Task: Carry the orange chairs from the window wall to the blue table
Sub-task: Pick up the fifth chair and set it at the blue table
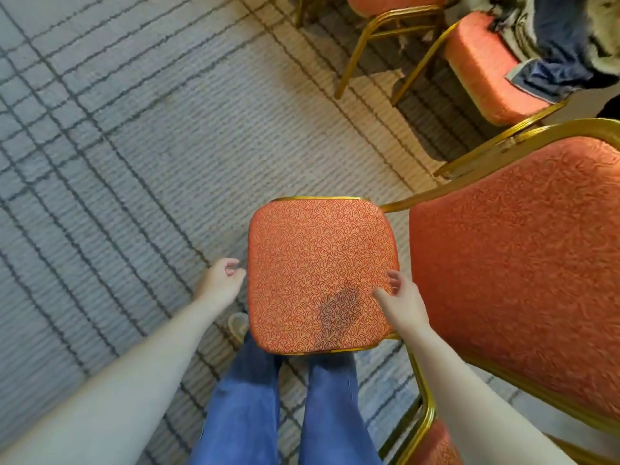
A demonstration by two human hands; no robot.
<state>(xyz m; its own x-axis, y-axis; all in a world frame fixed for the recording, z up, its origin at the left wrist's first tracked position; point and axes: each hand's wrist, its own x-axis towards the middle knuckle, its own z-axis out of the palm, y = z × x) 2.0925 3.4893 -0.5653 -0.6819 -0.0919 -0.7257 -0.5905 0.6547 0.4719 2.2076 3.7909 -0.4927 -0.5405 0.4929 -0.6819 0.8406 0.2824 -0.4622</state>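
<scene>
Legs in blue jeans stand at 6 o'clock on the striped carpet. At centre sits the nearest orange chair, seat up. The left grip hangs just beside its 9 o'clock edge, fingers loosely curled, holding nothing. The right grip is spread wide at the 3 o'clock edge; contact is unclear. A second chair stands at 3 o'clock. At 1 o'clock are a third chair and a fourth chair, which bears clothing.

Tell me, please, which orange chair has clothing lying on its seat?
The chair at the top right, where a blue fur-trimmed garment drapes over the seat; the other seats show none.
</scene>
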